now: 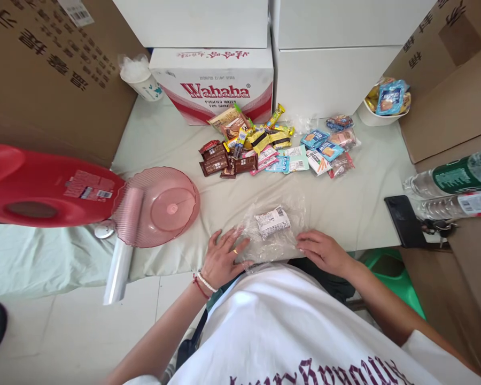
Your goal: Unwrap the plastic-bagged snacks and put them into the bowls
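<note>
A clear plastic bag [272, 227] with a white label lies flat at the table's near edge. My left hand [223, 256] rests on its left side with the fingers spread flat. My right hand [323, 250] lies on the bag's right edge, fingers stretched out and pressing down. Neither hand grips anything. A heap of small snack packets [272, 147], brown, yellow, pink and blue, lies farther back in the middle of the pale green tablecloth [172, 139].
A pink plastic plate [160, 206] and a roll of clear bags [119, 267] lie at the left, beside a red container [36, 184]. A Wahaha box [216, 83] and white boxes stand behind. A bowl of snacks [385, 107], water bottles [452, 182], a phone [404, 220] and keys are at the right.
</note>
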The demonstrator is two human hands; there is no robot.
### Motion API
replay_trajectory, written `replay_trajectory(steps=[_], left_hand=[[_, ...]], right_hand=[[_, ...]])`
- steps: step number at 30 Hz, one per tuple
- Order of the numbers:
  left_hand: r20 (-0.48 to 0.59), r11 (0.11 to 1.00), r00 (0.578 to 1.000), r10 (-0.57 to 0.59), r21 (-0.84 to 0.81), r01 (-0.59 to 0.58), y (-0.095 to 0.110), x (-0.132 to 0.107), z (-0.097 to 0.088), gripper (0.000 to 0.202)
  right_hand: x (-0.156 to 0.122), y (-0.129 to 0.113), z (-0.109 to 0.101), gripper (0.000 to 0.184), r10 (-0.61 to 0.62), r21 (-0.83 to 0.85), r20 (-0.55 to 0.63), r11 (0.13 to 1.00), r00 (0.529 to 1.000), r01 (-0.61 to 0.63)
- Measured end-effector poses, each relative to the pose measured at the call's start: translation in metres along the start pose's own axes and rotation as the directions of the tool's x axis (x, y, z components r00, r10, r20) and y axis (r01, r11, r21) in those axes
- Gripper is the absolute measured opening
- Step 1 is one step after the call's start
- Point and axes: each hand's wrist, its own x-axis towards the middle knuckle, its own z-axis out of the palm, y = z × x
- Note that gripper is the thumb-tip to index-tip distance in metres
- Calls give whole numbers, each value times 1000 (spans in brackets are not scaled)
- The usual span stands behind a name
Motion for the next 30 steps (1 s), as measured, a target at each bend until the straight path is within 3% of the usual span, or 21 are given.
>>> replay_trajectory(steps=[3, 5, 9, 13, 15, 17, 20, 24, 27, 30], left_hand=[[-96, 987, 986, -135, -101, 125, 8, 9, 5, 29], [-155, 954, 955, -253, -204, 220, 11, 18, 8, 28], [-269, 853, 833, -483, -359, 379, 10, 34, 17, 31], [-338, 815, 756, -561, -383, 434, 6, 44, 24, 24], [-340, 808, 744, -576, -373, 455, 4, 47, 26, 22], [-331, 800, 735, -592, -349, 488, 3, 51, 27, 18], [-339, 775, 697, -632, -293, 560, 2, 57, 27, 14], [-308, 732, 666, -679, -225, 643, 3, 66, 25, 51], [-217, 708, 675, -705, -163, 687, 2, 71, 21, 64], [-159, 690, 672, -723, -128, 712, -1, 76, 15, 55]], right_hand=[[28, -2, -26, 26, 25, 41, 78, 999, 997, -28], [49, 3, -39, 28, 57, 20, 120, 998, 991, -59], [85, 22, -51, 28, 174, -38, 166, 985, 971, -170], [115, 30, -55, 25, 375, -294, 234, 907, 897, -302], [131, 24, -56, 28, 406, -437, 172, 848, 898, -299], [149, 17, -53, 31, 331, -495, 107, 836, 937, -238], [180, 13, -39, 43, 194, -483, 161, 870, 968, -94], [214, 22, -12, 66, 267, -504, 282, 859, 921, -95], [225, 23, -5, 52, 398, -530, 332, 829, 855, -180], [221, 13, -12, 27, 381, -433, 417, 881, 825, -188]])
